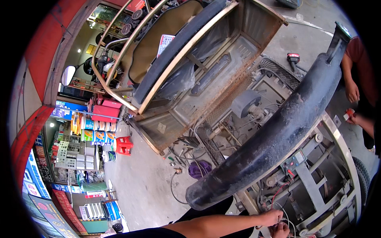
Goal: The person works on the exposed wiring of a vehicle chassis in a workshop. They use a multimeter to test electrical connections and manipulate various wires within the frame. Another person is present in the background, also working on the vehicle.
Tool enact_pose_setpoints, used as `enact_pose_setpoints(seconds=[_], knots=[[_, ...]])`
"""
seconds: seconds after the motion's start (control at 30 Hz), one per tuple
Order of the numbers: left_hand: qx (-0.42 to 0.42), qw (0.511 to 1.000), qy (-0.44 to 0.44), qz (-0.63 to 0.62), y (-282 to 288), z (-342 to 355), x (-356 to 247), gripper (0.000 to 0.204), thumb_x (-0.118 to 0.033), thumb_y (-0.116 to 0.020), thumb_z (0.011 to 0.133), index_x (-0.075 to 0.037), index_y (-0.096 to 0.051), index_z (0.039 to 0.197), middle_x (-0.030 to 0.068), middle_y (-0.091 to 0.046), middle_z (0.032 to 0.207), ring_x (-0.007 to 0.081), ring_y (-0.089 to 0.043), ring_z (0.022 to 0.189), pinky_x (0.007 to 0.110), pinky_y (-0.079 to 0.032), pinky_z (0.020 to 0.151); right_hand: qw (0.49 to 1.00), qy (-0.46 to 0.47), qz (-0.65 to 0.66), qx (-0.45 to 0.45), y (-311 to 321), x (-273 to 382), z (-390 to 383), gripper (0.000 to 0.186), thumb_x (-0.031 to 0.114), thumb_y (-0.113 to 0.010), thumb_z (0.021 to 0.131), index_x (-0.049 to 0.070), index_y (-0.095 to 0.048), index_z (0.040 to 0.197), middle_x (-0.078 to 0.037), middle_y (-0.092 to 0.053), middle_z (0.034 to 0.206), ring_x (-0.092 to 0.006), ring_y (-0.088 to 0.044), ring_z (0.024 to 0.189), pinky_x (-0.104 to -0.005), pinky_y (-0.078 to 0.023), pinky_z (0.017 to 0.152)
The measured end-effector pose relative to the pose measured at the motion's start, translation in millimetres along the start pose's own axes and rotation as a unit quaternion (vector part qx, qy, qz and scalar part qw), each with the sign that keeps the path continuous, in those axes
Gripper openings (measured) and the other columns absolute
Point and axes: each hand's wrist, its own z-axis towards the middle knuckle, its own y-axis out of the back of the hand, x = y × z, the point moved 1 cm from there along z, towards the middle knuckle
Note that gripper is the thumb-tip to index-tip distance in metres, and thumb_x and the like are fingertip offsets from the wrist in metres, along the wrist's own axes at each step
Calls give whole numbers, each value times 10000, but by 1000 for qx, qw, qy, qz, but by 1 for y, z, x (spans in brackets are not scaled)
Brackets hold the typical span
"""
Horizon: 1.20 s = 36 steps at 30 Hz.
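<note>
In the head view, the left hand [273, 217] is drawn in narrow, its fingers curled onto thin wires [293, 225] at the lower edge, and the right hand [281, 230] meets it just below, likewise closed on them (the exact bit pinched between the fingertips is too small to tell). The wires lie beside the pale metal frame [311, 180], near its lower left end. A meter [293, 162] rests on that frame above the hands, with a red lead [274, 197] running down from it toward them. A long black shell [270, 139] lies slantwise across the frame, and beyond it stands the rusty body [222, 79]. A drill [293, 59] sits at the far side, behind the shell. At the right, a co-worker's hand [359, 122] holds a small red-and-white piece [349, 114], while that person's other hand [351, 91] hangs loosely above it. A purple bag [199, 169] lies on the floor [147, 186] near the shell's lower end, and a red stool [124, 145] stands farther left.
</note>
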Motion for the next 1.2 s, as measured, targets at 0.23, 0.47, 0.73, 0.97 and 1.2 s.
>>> enact_pose_setpoints(seconds=[0.23, 0.47, 0.73, 0.97, 1.2], knots=[[17, 996, 55, -70, 6, -3, -19, 87, 48, -502, 691, 5, -562, 738, 121, -591, 599, 205, -588, 558, 362, -430, 497, 996, -42, 71, -19, -13, 31, -20, 110, 60, -527, 903, -33, -585, 904, -82, -599, 811, -170, -581, 688, -300, -536, 633], [18, 1000, 8, 10, 5, -4, -7, 61, 29, -502, 719, 16, -545, 760, 115, -574, 595, 181, -590, 559, 355, -439, 498, 995, 0, -98, -30, -14, 28, -23, 213, 133, -530, 930, -75, -574, 920, -108, -601, 816, -170, -590, 729, -311, -545, 646], [76, 986, 142, -51, 17, 0, -7, 112, 49, -518, 732, 10, -603, 793, 56, -580, 590, 124, -564, 532, 308, -441, 443, 1000, 7, -16, -22, -11, 0, -2, 174, 124, -553, 903, -44, -568, 946, -103, -606, 831, -184, -599, 711, -321, -547, 629], [80, 992, 97, 17, 25, 4, -7, 73, -50, -571, 793, -40, -598, 860, 64, -611, 717, 147, -585, 641, 316, -480, 577, 998, 0, 12, -55, -9, -10, -1, 163, 153, -559, 831, 18, -584, 744, -4, -525, 624, -82, -451, 519, -245, -337, 441], [151, 967, 192, -75, 20, 6, -13, 118, -4, -582, 847, 16, -578, 963, 49, -630, 785, 111, -593, 703, 258, -492, 651, 991, -56, 106, -64, -8, -2, -14, 172, 131, -529, 887, 18, -522, 756, -13, -477, 611, -74, -370, 414, -233, -287, 355]])
